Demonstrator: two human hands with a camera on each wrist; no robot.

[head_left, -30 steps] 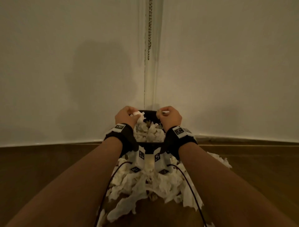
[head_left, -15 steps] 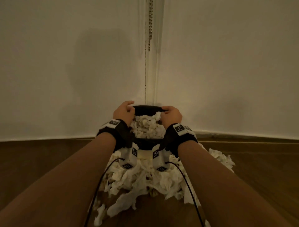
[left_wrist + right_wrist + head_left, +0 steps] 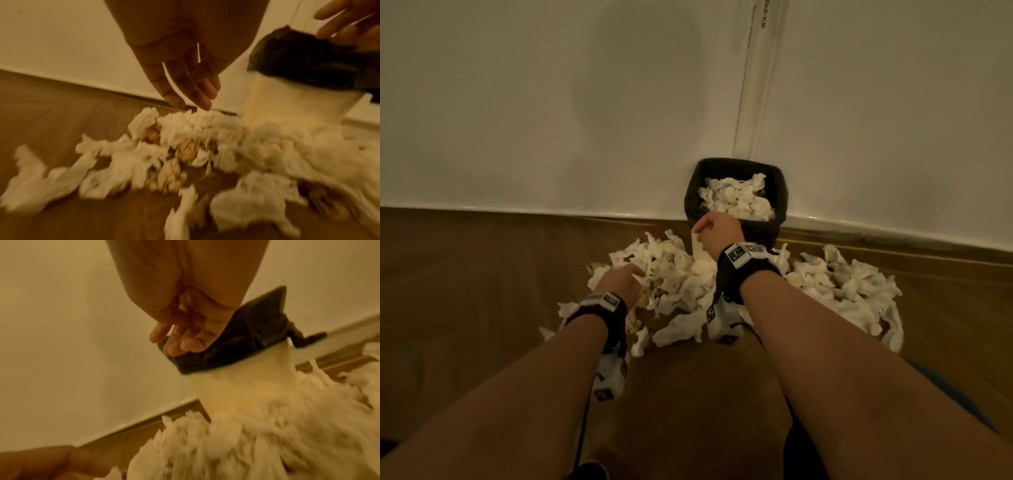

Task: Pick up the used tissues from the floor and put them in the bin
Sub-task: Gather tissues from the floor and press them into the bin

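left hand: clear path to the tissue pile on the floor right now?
Probably yes. The left hand hangs open with its fingertips just above the tissue pile, nothing between them. The right hand is off at the bin rim, out of the way.

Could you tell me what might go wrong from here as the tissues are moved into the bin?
1. The bin already looks nearly full of tissues, so more may spill over its rim.
2. The right hand rests on the bin's near edge; leaning there could tip it.
3. The left hand reaches open-fingered into a large loose pile; a loose grip may drop shreds on the way.
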